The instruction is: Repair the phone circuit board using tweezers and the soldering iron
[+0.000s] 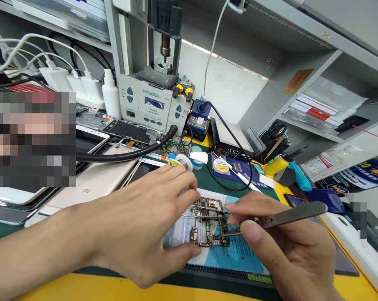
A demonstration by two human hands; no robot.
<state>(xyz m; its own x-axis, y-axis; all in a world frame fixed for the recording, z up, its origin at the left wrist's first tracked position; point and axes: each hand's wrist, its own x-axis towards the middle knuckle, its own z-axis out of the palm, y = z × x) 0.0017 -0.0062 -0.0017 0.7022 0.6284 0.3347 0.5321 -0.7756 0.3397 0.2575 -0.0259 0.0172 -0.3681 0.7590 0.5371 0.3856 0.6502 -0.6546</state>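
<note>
A phone circuit board (218,241) lies on a blue and white printed sheet (239,259) in front of me. My left hand (148,217) reaches in from the left, thumb at the board's lower left corner and forefinger near its upper left, gripping it by that side. Metal tweezers (289,215) are pinched between the thumb and fingers of my right hand (289,246), their handle end pointing right. One tip comes down by the board's lower right part. Thin metal rods (204,215) cross over the board; I cannot tell what they belong to.
Behind stands a hot air station (151,104), its black hose (129,155) running left across several phones (88,184). A solder reel (184,162), a round tin (220,165) and a white-handled tool (239,173) sit beyond the sheet. At right are bottles (300,175) and a white bar (354,251).
</note>
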